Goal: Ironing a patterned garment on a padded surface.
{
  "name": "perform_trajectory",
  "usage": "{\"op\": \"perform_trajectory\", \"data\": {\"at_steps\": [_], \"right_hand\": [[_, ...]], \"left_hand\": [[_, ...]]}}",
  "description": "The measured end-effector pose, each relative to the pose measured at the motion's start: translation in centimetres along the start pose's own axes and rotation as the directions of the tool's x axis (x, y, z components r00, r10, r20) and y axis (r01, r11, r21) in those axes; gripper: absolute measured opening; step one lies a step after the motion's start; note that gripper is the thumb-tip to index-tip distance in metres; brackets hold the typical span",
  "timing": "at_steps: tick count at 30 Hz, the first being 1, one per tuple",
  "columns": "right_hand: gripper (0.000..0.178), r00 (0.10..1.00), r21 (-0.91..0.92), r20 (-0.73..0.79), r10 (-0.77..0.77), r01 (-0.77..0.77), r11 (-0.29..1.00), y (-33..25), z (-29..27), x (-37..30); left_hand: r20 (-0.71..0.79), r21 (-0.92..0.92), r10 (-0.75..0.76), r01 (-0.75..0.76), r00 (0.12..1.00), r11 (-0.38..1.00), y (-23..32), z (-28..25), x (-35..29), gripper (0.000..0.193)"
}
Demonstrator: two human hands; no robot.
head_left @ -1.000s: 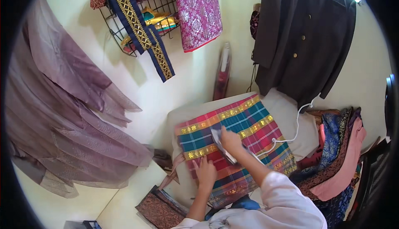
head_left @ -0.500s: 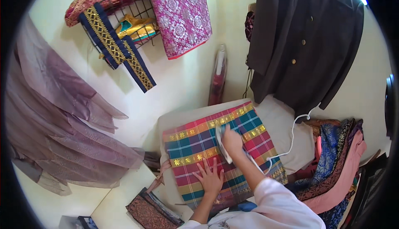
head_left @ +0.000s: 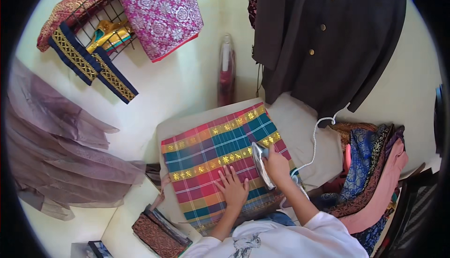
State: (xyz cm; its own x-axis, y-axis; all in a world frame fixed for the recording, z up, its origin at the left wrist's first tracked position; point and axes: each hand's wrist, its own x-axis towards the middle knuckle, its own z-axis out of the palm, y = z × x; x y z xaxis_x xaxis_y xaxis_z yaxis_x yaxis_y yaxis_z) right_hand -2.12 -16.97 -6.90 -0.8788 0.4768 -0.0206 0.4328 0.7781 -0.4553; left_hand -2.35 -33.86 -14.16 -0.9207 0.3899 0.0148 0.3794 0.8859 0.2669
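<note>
Ironing looks midway — right hand (head_left: 277, 163) clamped on the silver-soled electric iron (head_left: 259, 163), left hand (head_left: 232, 187) spread flat on the multicoloured plaid cloth with gold bands (head_left: 211, 155); its near edge appears left.

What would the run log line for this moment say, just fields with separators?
left hand: flat on plaid cloth | right hand: gripping iron on the cloth | surface: padded ironing board | iron cord: trailing right

ironing board (head_left: 309, 131) | beige cover | plaid cloth (head_left: 211, 150) lies flat on it
</note>
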Motion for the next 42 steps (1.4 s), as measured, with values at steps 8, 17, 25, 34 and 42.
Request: {"op": "perform_trajectory", "data": {"at_steps": [8,17,25,34,42], "right_hand": [[0.036,0.982,-0.105,-0.178,-0.056,0.038,0.994,0.1,1.2,7.9],[0.03,0.986,-0.067,-0.152,-0.064,0.054,0.996,0.6,3.0,17.5],[0.037,0.997,-0.029,0.057,0.051,-0.049,0.998,4.9,-2.6,1.4],[0.034,0.989,-0.024,-0.136,0.062,-0.066,0.998,4.0,-0.4,12.4],[0.033,0.975,0.041,-0.215,0.048,-0.04,0.998,5.8,0.7,20.6]], "left_hand": [[0.047,0.026,-0.011,0.009,0.999,1.0,1.1,-0.6,0.1,0.076],[0.007,0.025,0.016,-0.016,1.0,1.0,1.7,-0.5,0.7,0.066],[0.019,0.051,-0.013,0.012,1.0,0.999,0.8,-0.8,0.0,0.056],[0.057,0.034,-0.022,0.02,0.998,0.999,1.6,-1.6,0.3,0.054],[0.039,0.107,0.028,-0.032,0.999,0.994,2.3,-0.6,0.8,0.063]]}}
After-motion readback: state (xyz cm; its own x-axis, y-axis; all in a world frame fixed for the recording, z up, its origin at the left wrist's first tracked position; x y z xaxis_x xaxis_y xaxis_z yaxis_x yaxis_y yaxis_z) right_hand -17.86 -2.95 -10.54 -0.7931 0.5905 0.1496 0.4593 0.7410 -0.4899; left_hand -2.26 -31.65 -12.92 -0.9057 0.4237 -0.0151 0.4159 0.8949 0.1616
